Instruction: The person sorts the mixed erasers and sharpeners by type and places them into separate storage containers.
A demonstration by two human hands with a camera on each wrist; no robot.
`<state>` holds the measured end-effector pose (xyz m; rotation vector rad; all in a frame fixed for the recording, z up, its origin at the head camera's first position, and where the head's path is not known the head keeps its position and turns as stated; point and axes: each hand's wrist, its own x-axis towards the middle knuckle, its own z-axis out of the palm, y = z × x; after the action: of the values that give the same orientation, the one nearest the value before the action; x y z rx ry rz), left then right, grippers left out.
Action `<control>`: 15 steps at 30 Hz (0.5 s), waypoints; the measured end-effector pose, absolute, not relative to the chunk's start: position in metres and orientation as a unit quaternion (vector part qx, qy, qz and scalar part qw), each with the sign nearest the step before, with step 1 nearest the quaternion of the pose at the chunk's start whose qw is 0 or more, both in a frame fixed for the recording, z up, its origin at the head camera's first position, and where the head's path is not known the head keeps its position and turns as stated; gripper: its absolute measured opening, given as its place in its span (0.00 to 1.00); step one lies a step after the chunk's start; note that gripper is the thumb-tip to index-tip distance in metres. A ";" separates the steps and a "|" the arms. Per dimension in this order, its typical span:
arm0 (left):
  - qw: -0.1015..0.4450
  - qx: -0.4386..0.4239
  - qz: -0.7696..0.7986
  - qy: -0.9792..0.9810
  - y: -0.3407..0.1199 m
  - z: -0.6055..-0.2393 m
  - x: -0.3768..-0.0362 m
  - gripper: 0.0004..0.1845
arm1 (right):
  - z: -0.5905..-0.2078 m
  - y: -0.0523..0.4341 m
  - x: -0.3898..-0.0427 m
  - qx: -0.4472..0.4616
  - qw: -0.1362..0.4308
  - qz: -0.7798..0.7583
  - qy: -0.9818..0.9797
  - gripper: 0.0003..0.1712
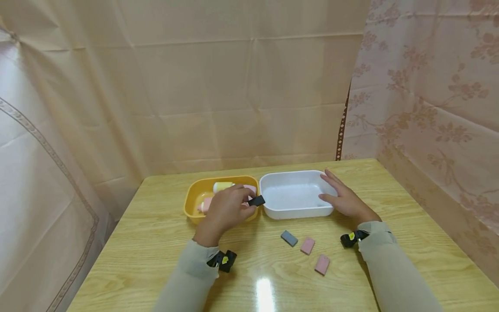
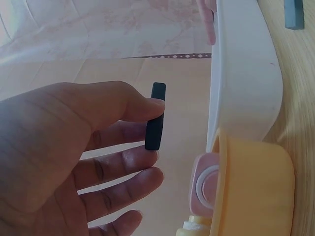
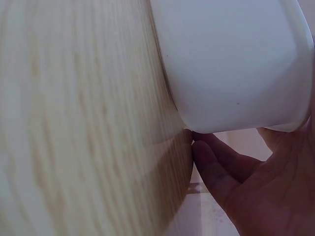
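Between the two tubs, the left hand [image 1: 228,210] pinches a small black block [image 1: 256,200] between thumb and forefinger, held in the air just above the gap where the yellow tub [image 1: 193,203] meets the white tub [image 1: 296,212]. The wrist view shows the block [image 2: 156,116] edge-on, clear of both rims. The right hand [image 1: 345,199] lies with straight fingers against the white tub's far right wall, gripping nothing. In the yellow tub lie a pale yellow piece [image 1: 223,186] and pink pieces [image 1: 206,203], partly hidden by the hand. The white tub looks bare inside, so the sorting seems barely begun. On the wooden table [image 1: 409,208] nearer the person lie a grey block [image 1: 289,238] and two pink blocks [image 1: 307,245] [image 1: 322,264], untouched.
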<state>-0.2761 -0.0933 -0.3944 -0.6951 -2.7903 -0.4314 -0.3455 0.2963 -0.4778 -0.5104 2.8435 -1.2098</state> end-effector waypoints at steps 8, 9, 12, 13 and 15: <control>0.117 -0.234 -0.166 -0.951 -0.083 -0.392 -0.279 0.11 | -0.476 0.295 -0.344 -0.166 0.009 -0.386 0.908 0.43; 0.116 -0.232 -0.167 -0.951 -0.082 -0.393 -0.279 0.12 | -0.476 0.295 -0.344 -0.166 0.010 -0.386 0.907 0.43; 0.115 -0.230 -0.173 -0.951 -0.078 -0.393 -0.280 0.12 | -0.476 0.296 -0.344 -0.163 0.014 -0.388 0.907 0.43; 0.116 -0.229 -0.172 -0.951 -0.076 -0.393 -0.280 0.12 | -0.477 0.297 -0.344 -0.162 0.015 -0.388 0.907 0.43; 0.119 -0.230 -0.172 -0.951 -0.074 -0.394 -0.281 0.12 | -0.477 0.297 -0.345 -0.164 0.017 -0.389 0.906 0.43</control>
<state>-0.2813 -0.0735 -0.3936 -0.6726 -2.7791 -0.5017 -0.3451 0.2972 -0.4773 -0.5111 2.8171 -1.2082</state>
